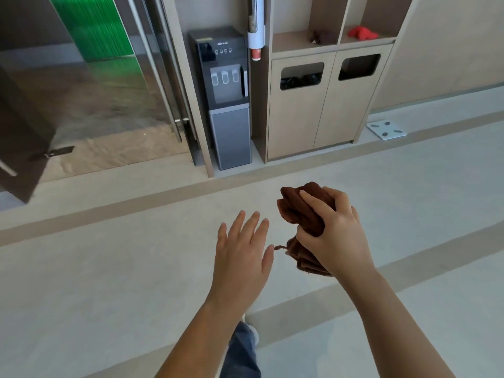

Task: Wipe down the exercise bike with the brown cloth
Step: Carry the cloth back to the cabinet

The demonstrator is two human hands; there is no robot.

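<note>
View from a head-worn camera, looking down at two bare forearms stretched out over a pale floor (109,255).

The right hand (335,236) grips a brown cloth (297,211), with the fingers and thumb curled round its middle. The cloth is bunched into a soft, rumpled wad with deep folds. It looks thick and towel-like, and a thin loop or thread hangs from its lower edge. The left hand (242,249) is open with its fingers straight and slightly spread, and it holds nothing. Its thumb is just beside that hanging thread, but it isn't clear whether the two touch.

Both hands hover in front of a water dispenser (226,99), nearer the viewer and slightly to its right. The dispenser is a tall, boxy grey and black unit set in a wall niche. Above it and to its right hangs a white tube of paper cups (256,31). To its right stands a smooth tan cabinet (321,110) with two rounded dark openings. To its left is a glossy glass door (95,77).

No exercise bike is in view, so wiping has probably not begun and this looks like the carrying stage. The next move likely calls for reaching the bike, then shaking the wad loose or folding it into a flat pad. A limp cloth wipes best when spread under the palm.
</note>
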